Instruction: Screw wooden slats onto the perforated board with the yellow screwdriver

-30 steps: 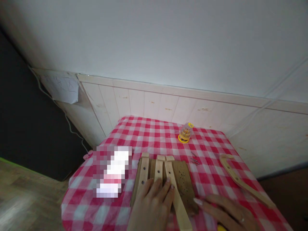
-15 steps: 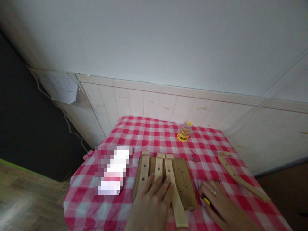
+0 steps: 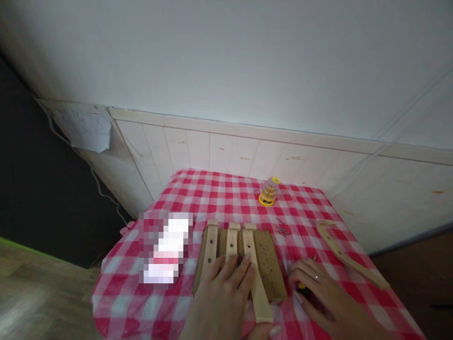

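My left hand point(image 3: 226, 293) lies with fingers stretched over the wooden strips, pressed on a dark wooden board point(image 3: 269, 264). Its fingertips touch the middle strip point(image 3: 231, 238) and the right strip point(image 3: 261, 304); the thumb sits by the right strip's near end. Dark screws or screw holes show in the strips, including the left strip point(image 3: 211, 250). Beside the board, my right hand point(image 3: 314, 288) is closed around a screwdriver with a yellow and black handle point(image 3: 302, 285). The screwdriver's metal tip point(image 3: 314, 258) pokes out past the fingers, pointing away from me.
A red-and-white checked cloth point(image 3: 226, 191) covers the table. Behind the board stands a clear yellow-based bit holder point(image 3: 269, 191). Several small metal pieces point(image 3: 283, 231) lie nearby. A curved wooden piece point(image 3: 348, 259) rests at right, a blurred-out item point(image 3: 166, 250) at left. The wall point(image 3: 230, 151) borders the far edge.
The view has shifted slightly. My left thumb now shows at the near end of the right strip. The right hand still holds the screwdriver, its handle more covered by the fingers.
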The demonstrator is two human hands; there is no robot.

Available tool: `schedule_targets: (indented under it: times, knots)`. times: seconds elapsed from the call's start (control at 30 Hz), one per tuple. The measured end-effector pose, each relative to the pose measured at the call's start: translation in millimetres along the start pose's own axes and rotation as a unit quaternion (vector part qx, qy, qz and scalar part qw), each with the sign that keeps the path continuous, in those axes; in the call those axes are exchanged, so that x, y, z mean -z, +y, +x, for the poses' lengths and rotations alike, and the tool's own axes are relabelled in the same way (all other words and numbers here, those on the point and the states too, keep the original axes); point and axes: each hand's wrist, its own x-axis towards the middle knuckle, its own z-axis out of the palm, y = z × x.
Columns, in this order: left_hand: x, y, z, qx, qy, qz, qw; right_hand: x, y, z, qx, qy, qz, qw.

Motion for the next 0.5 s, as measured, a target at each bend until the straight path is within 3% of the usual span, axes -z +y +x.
schedule_targets:
  times: [0.2,0.33,0.5]
  knots:
    - [16.6,7.3,0.6,0.017,-0.036,-0.018,0.999,15.5,34.5,26.0,-0.066,0.039,-0.056,0.995]
    - [23.4,10.6,0.7,0.037,-0.068,-0.035,0.996,12.2,55.5,52.8,-0.113,-0.003,-0.116,0.987]
    - [25.1,8.4,1.5,0.032,-0.065,-0.040,0.997,-4.4,56.4,68.5,-0.150,-0.039,-0.173,0.973]
